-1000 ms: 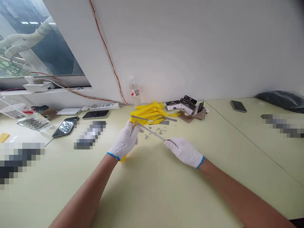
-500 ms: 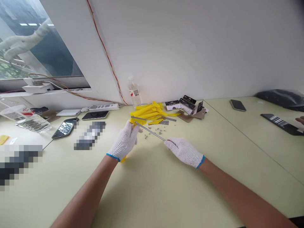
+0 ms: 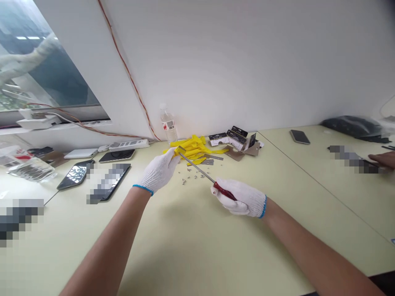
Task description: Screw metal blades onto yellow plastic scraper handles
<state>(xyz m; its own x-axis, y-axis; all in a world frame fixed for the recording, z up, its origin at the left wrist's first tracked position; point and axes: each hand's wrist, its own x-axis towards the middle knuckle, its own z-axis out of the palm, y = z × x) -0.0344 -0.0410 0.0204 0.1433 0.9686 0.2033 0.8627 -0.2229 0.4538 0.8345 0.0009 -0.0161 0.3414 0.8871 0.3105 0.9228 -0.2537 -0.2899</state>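
My left hand (image 3: 159, 170), in a white knitted glove with a blue cuff, is closed on a yellow scraper (image 3: 177, 151) with a grey metal edge; most of its handle is hidden. My gloved right hand (image 3: 243, 198) grips a screwdriver (image 3: 224, 191) by its dark red handle. The long shaft points up and left, its tip at the scraper head; I cannot tell whether it sits in a screw. Behind my left hand lies a pile of yellow plastic handles (image 3: 197, 144). Flat grey blades (image 3: 214, 156) and several small screws (image 3: 195, 177) are spread in front of the pile.
A water bottle (image 3: 169, 125) stands by the wall, with opened black-and-white boxes (image 3: 236, 137) to its right. Phones (image 3: 75, 174) and a power strip (image 3: 129, 144) lie at left. Another person's hand (image 3: 382, 159) is at the far right, near another phone (image 3: 300, 137).
My right hand has turned, so the screwdriver's red handle now shows. The scraper in my left hand is tilted differently, its metal edge now shorter in view. The camera view has shifted slightly right.
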